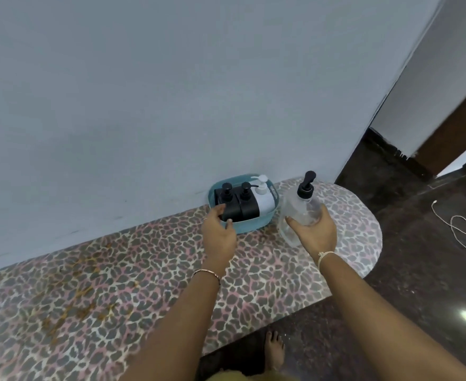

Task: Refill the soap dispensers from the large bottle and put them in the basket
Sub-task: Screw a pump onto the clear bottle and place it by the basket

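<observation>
Clear plastic, probably slick and best held round its wide body, the large bottle (295,204) rests on the spotted counter (116,270) just beside the blue basket (251,228), gripped by the right hand (314,229), while the left hand (219,235) clasps a black dispenser (230,207) inside.

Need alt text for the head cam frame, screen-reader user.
A person's left-hand grip holds a black dispenser standing in a teal basket with a second black dispenser and a white dispenser; the right-hand grip holds a large clear pump bottle just right of the basket. The basket sits on a leopard-print surface against a grey wall.
</observation>
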